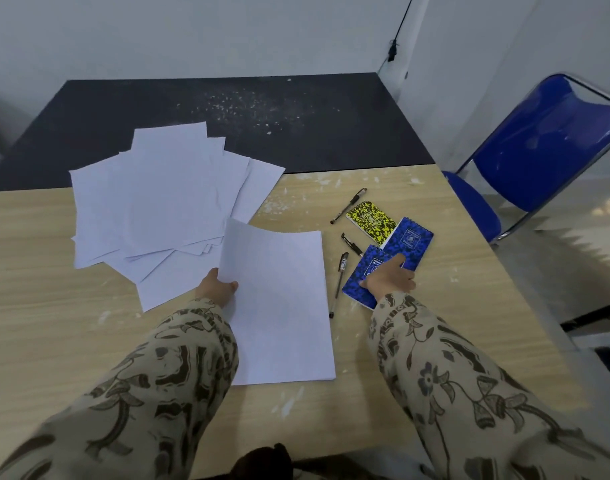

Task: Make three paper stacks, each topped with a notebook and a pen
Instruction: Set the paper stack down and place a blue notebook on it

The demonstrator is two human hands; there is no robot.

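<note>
Both forearms come in from the bottom edge in patterned sleeves, which cut off the elbows and hide the near worktop [54, 323] under them.

The left hand [216, 285] reaches forward, thumb on top of a sheet [279, 306], its other fingers hidden beneath the paper's left edge; the grip is pinched on that sheet. The sheet's far corner lifts a little off the worktop, and its near left part is covered by the sleeve.

The right hand [390, 277] lies palm down on the near blue notebook [360, 282], fingers stretched flat toward its far edge (no curl around the cover that I can make out), so this grip is spread, pressing rather than clasping. The hand hides much of the cover and the wrist hides its near corner.

Just left of that hand lies a pen [338, 284], pointing toward the person. Beyond the fingertips sits a second blue notebook [409, 242], its near edge overlapped by the first. A shorter-looking pen [351, 243] lies left of it, one end tucked under the notebooks. Farther still is a yellow notebook [370, 221], partly under the blue one, and beside it a third pen [348, 206].

Far beyond the left hand, loose sheets [165, 195] fan out untidily, overlapping so that their count cannot be told.

Past the right hand stands a blue chair [539, 150], cut off at the frame's edge.
</note>
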